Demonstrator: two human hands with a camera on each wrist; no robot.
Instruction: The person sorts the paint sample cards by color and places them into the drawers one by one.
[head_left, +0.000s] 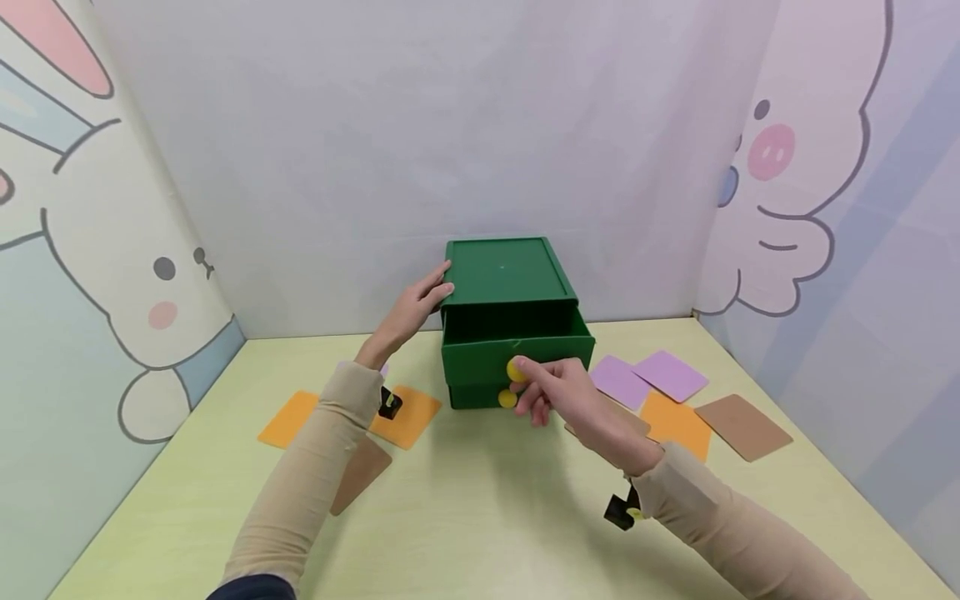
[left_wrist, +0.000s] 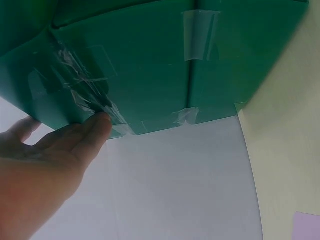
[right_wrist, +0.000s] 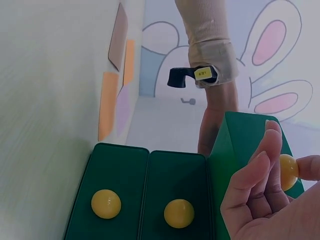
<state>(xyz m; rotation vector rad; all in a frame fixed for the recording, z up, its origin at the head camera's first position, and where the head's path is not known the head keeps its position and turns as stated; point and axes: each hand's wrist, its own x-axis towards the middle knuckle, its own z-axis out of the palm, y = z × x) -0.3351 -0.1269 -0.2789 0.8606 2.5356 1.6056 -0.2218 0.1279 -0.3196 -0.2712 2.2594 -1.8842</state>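
A green drawer box stands at the back of the table, its top drawer pulled partway out; the part of its inside that shows is dark green. My right hand pinches the round yellow knob of that drawer between thumb and fingers. Below it, the yellow knobs of two shut drawers show, the middle knob and the lowest knob. My left hand rests against the box's left side, fingers extended. Clear tape covers seams on that side.
Orange, brown and purple cards lie on both sides of the box, such as an orange card at left and a brown card at right. A pale curtain with cartoon animals surrounds the light yellow-green table.
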